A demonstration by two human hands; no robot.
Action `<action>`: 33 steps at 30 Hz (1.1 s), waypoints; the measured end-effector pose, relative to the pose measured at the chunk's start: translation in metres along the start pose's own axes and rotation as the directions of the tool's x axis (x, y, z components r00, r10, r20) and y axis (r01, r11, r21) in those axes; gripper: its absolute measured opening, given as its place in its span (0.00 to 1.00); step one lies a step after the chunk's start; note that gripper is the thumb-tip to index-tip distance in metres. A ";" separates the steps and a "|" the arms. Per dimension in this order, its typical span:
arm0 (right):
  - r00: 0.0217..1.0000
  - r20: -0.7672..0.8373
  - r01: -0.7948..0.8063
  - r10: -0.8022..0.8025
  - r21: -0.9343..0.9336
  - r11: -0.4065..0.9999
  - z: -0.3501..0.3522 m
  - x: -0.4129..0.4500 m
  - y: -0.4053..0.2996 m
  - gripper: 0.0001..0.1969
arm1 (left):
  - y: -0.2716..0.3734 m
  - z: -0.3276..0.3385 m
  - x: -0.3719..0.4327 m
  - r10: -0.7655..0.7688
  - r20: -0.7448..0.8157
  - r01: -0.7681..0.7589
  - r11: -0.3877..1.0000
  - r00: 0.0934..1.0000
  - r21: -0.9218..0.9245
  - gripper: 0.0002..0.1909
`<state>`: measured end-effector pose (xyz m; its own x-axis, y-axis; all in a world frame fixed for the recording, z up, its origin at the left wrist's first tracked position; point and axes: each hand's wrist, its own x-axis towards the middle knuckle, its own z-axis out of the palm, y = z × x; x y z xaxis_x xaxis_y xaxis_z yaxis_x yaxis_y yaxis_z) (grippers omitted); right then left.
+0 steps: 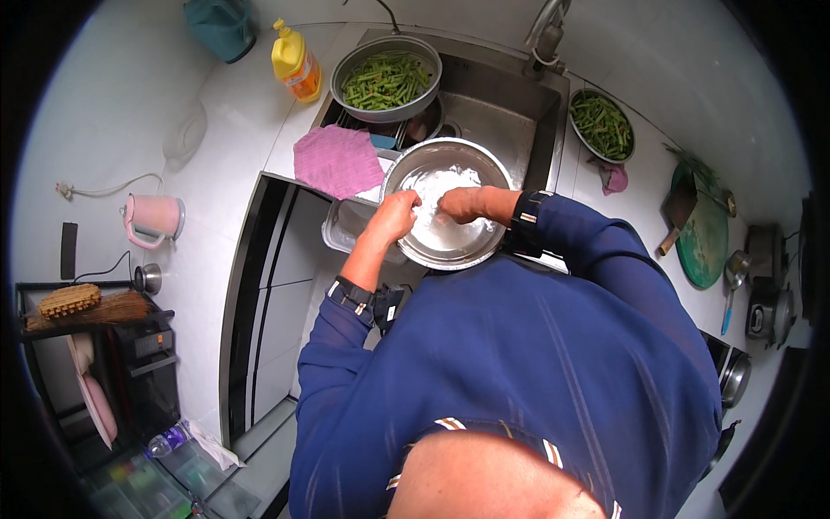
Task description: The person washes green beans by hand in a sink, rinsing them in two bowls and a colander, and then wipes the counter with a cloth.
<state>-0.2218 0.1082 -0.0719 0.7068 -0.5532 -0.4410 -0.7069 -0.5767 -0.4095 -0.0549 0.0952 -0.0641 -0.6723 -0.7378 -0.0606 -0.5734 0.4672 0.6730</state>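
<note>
A round metal basin (447, 250) with water in it stands at the front edge of the sink. My left hand (397, 217) is at the basin's left rim, its fingers curled; whether it grips anything cannot be told. Inside the basin, my right hand (463, 204) has its fingertips down in or at the water, and they are partly hidden. Behind the basin, a grey pan (387, 117) of cut green beans (386, 81) rests over the sink's left part. Left of the basin lies a pink cloth (337, 161).
Beyond the steel sink (496, 123) rises a faucet (548, 42). At right are a bowl of cut green beans (602, 123), a cleaver (679, 207) on a green cutting board (703, 250), and a ladle (736, 269). At left stand a yellow bottle (297, 61) and a pink kettle (152, 217).
</note>
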 end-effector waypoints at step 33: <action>0.993 -0.104 0.110 0.052 0.986 -0.122 0.012 -0.027 -0.010 0.03 | 0.019 0.012 0.002 -0.194 -0.160 0.064 0.805 0.968 -0.590 0.12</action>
<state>-0.2342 0.1358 -0.0653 0.6684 -0.6418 -0.3759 0.1367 0.6028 -0.7861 -0.0722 0.1086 -0.0602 -0.4647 -0.8826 -0.0712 -0.2283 0.0418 0.9727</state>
